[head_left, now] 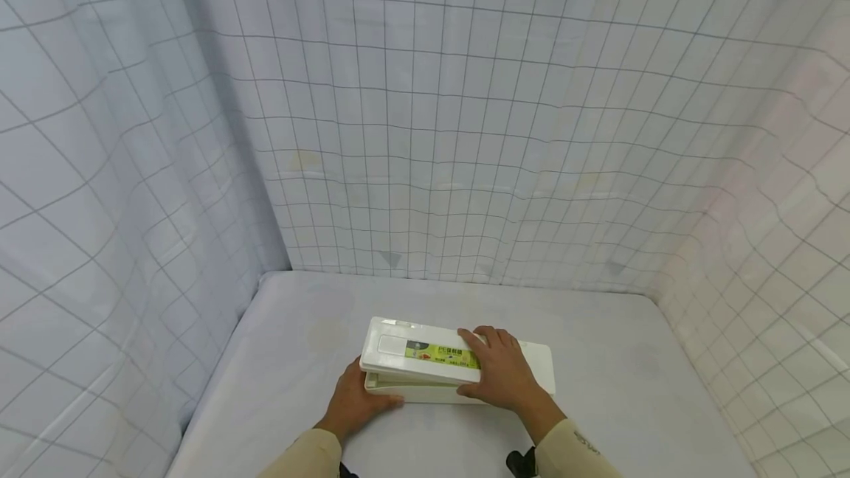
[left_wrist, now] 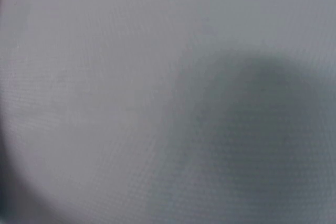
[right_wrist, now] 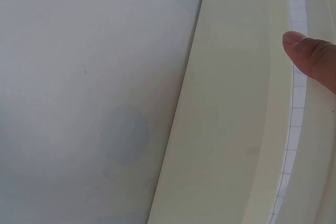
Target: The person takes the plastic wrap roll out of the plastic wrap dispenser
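Note:
A long white plastic cling film box [head_left: 428, 394] sits on the table, its lid [head_left: 390, 345] carrying a green and yellow label [head_left: 432, 352]. The lid's left end is raised off the base, leaving a narrow gap. My left hand [head_left: 355, 400] grips the base's left end, thumb along the front. Across the middle of the lid lies my right hand [head_left: 501, 367], holding it with fingers over the top and thumb at the front edge. In the right wrist view, the right thumb [right_wrist: 314, 60] shows by the gap above the box's front wall [right_wrist: 226, 98]. What the box contains is hidden.
A white cloth covers the table [head_left: 617, 375]. White curtains with a dark grid pattern [head_left: 425, 131] hang behind and on both sides. The left wrist view shows mostly pale cloth [left_wrist: 94, 77] with a dark shadow.

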### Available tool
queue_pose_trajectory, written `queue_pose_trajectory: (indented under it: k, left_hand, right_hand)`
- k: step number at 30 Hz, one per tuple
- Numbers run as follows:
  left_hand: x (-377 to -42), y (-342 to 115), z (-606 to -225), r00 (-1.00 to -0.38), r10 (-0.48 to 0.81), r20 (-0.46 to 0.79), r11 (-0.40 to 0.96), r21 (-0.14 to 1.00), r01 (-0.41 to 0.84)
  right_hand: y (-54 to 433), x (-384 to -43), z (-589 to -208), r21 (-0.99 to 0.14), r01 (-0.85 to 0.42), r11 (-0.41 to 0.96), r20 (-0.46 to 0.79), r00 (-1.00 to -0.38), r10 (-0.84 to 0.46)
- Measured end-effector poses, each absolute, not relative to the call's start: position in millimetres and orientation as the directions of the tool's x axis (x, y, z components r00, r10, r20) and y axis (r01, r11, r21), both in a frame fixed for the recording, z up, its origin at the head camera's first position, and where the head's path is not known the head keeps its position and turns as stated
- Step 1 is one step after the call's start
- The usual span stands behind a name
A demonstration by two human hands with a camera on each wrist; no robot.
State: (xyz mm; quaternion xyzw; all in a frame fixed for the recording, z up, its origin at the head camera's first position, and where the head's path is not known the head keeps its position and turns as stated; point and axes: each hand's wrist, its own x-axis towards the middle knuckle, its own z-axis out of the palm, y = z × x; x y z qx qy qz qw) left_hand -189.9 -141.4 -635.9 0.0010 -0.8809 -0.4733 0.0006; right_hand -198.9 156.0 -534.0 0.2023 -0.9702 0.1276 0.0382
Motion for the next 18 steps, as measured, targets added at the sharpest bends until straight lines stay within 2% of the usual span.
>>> queue_pose_trajectory:
  k: [18]
  left_hand:
    - [-192.7, -144.1, -639.5, -0.999, 0.031, 0.032, 0.586, 0.809, 0.044]
  right_hand:
    - [164.3, -193.3, -541.7, -0.184, -0.357, 0.916, 0.148, -0.931, -0.333]
